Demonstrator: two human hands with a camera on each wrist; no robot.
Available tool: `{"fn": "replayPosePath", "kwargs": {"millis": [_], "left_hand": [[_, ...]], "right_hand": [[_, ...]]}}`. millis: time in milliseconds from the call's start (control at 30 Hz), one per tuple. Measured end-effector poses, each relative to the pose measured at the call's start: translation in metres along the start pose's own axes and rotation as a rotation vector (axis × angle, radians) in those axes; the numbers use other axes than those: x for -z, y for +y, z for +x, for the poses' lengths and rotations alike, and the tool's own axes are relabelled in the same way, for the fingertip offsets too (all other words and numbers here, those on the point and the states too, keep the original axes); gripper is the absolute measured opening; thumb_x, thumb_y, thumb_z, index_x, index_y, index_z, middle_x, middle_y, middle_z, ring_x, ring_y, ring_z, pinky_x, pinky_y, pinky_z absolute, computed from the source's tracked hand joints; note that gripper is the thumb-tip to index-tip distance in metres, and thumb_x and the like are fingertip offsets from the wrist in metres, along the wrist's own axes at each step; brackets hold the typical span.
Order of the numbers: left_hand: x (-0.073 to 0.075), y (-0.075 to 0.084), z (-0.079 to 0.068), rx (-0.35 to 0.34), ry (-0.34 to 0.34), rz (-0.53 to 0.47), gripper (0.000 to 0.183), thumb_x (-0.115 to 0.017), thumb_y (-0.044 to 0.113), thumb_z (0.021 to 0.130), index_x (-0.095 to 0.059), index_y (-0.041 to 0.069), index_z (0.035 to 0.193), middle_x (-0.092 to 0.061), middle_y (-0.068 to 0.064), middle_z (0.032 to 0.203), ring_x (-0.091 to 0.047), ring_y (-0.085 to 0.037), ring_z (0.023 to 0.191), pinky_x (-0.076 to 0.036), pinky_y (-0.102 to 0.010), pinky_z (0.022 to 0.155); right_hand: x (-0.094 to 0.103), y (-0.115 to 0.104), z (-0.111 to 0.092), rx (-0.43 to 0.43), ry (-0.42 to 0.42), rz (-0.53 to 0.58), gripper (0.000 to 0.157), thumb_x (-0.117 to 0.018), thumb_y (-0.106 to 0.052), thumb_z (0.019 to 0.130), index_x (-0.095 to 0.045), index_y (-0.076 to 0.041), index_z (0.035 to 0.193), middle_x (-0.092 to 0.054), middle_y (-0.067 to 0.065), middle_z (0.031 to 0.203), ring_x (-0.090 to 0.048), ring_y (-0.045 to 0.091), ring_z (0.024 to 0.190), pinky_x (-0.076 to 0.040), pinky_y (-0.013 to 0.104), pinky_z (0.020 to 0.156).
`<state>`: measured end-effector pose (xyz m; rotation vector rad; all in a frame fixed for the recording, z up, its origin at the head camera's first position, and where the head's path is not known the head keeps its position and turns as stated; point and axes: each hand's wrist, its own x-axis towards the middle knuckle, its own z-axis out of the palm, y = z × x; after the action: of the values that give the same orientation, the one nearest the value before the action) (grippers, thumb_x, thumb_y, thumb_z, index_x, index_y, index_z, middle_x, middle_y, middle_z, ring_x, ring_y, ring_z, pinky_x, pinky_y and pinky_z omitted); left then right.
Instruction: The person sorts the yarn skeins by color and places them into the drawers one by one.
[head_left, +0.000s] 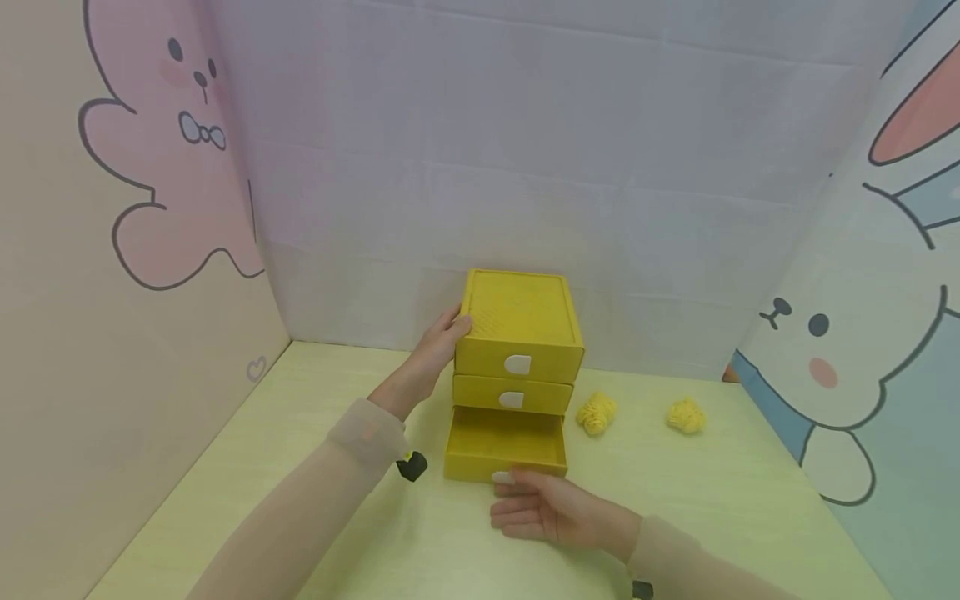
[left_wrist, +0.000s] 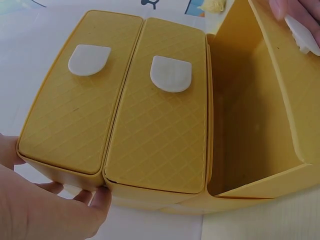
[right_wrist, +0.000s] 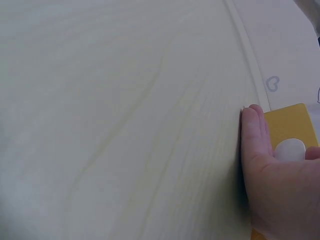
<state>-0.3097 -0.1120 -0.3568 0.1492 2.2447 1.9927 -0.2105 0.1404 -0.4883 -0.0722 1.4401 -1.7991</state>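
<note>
A small yellow drawer cabinet [head_left: 517, 307] stands against the back wall, with white half-round handles on its drawers. Its two upper drawers are closed, while the bottom drawer [head_left: 504, 465] is pulled out with bare floor visible inside. My left hand [head_left: 423, 360] holds the cabinet's upper left edge, thumb over the top and fingers against the side. At the bottom drawer's front, my right hand [head_left: 558, 510] has the white handle [right_wrist: 290, 149] between thumb and index finger. The other fingers extend below it, fairly straight. In the left wrist view only some right fingertips [left_wrist: 305, 12] show.
Two crumpled yellow bundles lie right of the cabinet: a nearer bundle [head_left: 597, 413] beside it and a farther bundle [head_left: 686, 416]. The pale table [head_left: 720, 508] meets a white wall cloth behind. Cartoon-printed side panels stand left and right.
</note>
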Motion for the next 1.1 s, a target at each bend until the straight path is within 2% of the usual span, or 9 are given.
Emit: {"fn": "replayPosePath", "kwargs": {"millis": [800,933,1100], "left_hand": [[0.000,-0.002,0.000,-0.007,-0.004,-0.012,0.070,-0.044,0.048,0.113,-0.014,0.028,0.173,-0.018,-0.003,0.177,-0.018,-0.033,0.162,-0.016,-0.062,0.129],[0.000,-0.001,-0.001,-0.004,-0.003,-0.012,0.069,-0.044,0.048,0.113,-0.015,0.028,0.172,-0.019,-0.003,0.177,-0.019,-0.032,0.162,-0.016,-0.060,0.130],[0.000,0.000,-0.002,-0.004,-0.001,-0.008,0.071,-0.045,0.049,0.113,-0.015,0.027,0.173,-0.020,-0.004,0.177,-0.021,-0.032,0.162,-0.017,-0.060,0.130]], "right_hand": [[-0.002,0.011,-0.013,-0.009,-0.054,-0.027,0.068,-0.054,-0.041,0.111,-0.044,0.012,0.153,-0.068,0.026,0.131,-0.070,0.036,0.120,-0.055,0.050,0.107],[0.006,0.010,-0.020,-0.040,-0.083,-0.050,0.063,-0.055,-0.036,0.111,-0.047,0.012,0.151,-0.068,0.023,0.131,-0.071,0.034,0.118,-0.055,0.049,0.107],[0.026,0.004,-0.039,-0.073,-0.147,-0.143,0.052,-0.052,-0.030,0.112,-0.053,0.008,0.147,-0.072,0.016,0.129,-0.073,0.027,0.115,-0.058,0.045,0.104]]}}
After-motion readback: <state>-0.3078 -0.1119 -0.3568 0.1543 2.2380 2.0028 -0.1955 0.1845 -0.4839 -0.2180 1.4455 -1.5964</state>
